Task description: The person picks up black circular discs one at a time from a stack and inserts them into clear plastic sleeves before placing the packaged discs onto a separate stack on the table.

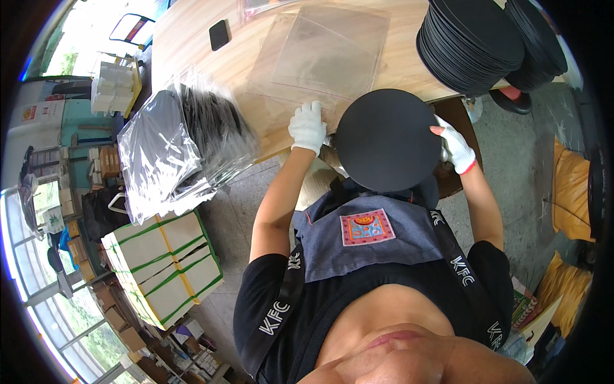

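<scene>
A flat, round black disc (388, 139) is held over the table's front edge in my right hand (456, 146). That hand wears a white glove; its thumb lies on the disc's right rim, and the other fingers are partly hidden. My left hand (307, 128), also gloved in white, is at the table's front edge with its fingers curled. It is close to the near edge of the clear plastic bags (329, 54), which lie flat and overlapping. Whether it pinches a bag cannot be made out.
Tall stacks of black discs (470, 48) stand at the table's (185, 38) far right. Bagged black discs (185, 141) are heaped at the left edge, with a phone (219, 35) beyond. A strapped white carton (163, 269) sits at lower left; yellow sacks (571, 192) are at right.
</scene>
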